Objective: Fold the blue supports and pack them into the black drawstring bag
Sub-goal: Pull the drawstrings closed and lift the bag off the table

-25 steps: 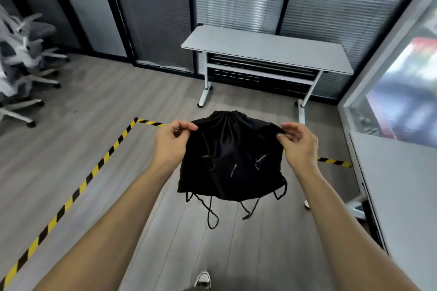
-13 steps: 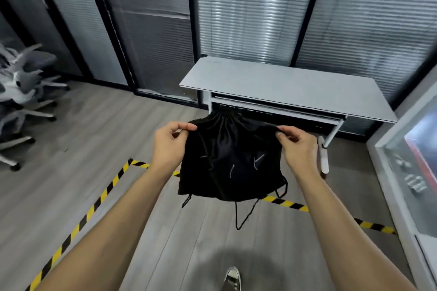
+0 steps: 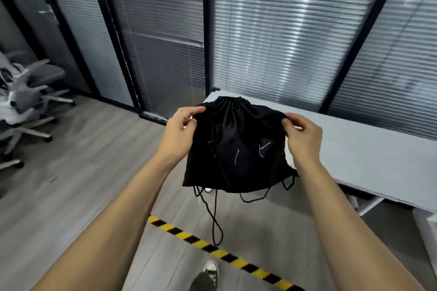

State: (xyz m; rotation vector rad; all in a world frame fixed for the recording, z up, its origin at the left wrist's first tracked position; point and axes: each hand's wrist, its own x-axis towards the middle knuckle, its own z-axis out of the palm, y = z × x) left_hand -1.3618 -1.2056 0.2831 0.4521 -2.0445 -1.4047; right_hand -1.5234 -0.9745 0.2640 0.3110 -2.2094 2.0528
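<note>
Black drawstring bag (image 3: 238,146) held up in mid-air before the chest, mouth cinched and gathered at the top, body hanging slack; above the floor (image 3: 94,172) and in front of the near end of a grey tabletop (image 3: 369,156), not touching it. Left hand (image 3: 182,132) pinches the bag's upper left edge; fingers (image 3: 196,110) curled shut on the cloth, thumb tip against it. Right hand (image 3: 303,134) does the same on the upper right edge; thumb pressed on the fabric, other fingers folded behind. Drawstring cords (image 3: 214,217) dangle from the bottom corners; one long loop hangs down near the yellow-black floor tape (image 3: 224,253), shorter loops at the right corner. Pale marks on the bag's face, possibly stitching; too blurred to tell. A shoe (image 3: 210,271) at the bottom edge, beside the tape. Office chairs (image 3: 26,99) far left; slatted blinds (image 3: 283,30) behind glass partitions beyond.
</note>
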